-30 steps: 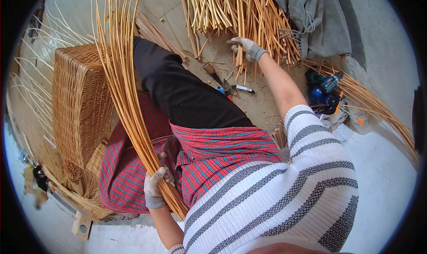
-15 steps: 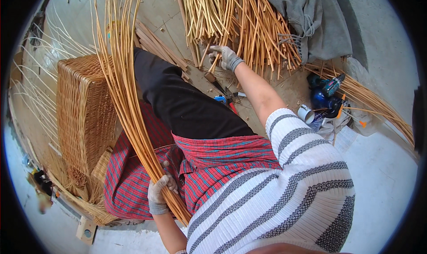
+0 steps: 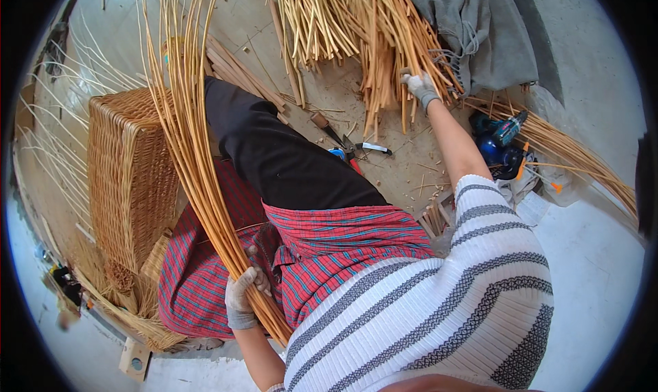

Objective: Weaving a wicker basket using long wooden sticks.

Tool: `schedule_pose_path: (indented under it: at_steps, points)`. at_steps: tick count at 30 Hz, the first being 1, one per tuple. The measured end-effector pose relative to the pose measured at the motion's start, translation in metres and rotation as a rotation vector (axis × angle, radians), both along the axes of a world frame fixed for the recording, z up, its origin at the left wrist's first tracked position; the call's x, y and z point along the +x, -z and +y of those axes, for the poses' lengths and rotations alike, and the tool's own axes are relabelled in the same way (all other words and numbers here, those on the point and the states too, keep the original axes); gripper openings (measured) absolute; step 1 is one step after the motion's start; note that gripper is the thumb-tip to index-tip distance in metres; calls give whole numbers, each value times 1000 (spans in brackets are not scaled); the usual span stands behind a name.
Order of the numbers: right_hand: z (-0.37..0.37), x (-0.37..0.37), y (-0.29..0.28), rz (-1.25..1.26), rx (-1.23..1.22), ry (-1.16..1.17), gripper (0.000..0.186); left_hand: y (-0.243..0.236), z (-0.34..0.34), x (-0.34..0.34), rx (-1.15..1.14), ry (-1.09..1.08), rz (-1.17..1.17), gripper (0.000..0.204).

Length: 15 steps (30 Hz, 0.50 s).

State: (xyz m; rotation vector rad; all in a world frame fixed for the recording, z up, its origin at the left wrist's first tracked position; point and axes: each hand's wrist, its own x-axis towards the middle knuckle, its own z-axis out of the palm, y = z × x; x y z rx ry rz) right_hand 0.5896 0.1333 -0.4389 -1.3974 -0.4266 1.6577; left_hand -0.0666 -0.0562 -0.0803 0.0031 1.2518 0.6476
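My gloved left hand (image 3: 244, 299) is closed round the thick ends of a bundle of willow rods (image 3: 199, 179). The bundle slants up across my lap, its thin tips fanning out at the far left. My right arm reaches far out to the right. There my gloved right hand (image 3: 419, 89) is closed at the cut ends of a big pile of willow rods (image 3: 384, 42), and at least one rod end pokes out below its fingers. How many rods it grips is hidden. A grey cloth (image 3: 490, 39) covers the pile's right side.
A wicker basket (image 3: 127, 172) with long unwoven rods stands at the left. Pruning shears (image 3: 349, 145), a mallet-like tool (image 3: 322, 123) and offcuts lie on the floor beyond my leg. A power drill (image 3: 504, 135) and another rod bundle (image 3: 576, 159) are at the right.
My right hand has moved right along the pile's cut ends, from the paler rods to the browner ones near the grey cloth. My left hand keeps its hold on the bundle.
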Motion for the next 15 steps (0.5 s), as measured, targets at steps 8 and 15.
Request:
schedule_pose_path:
  at_steps: [8, 15]
  points:
    - [18, -219, -175, 496, -182, 28, 29, -16, -12, -8, 8, 0, 114, 58]
    - [-67, -287, -329, 613, -246, -52, 37, -18, -11, -10, 54, 24, 154, 55]
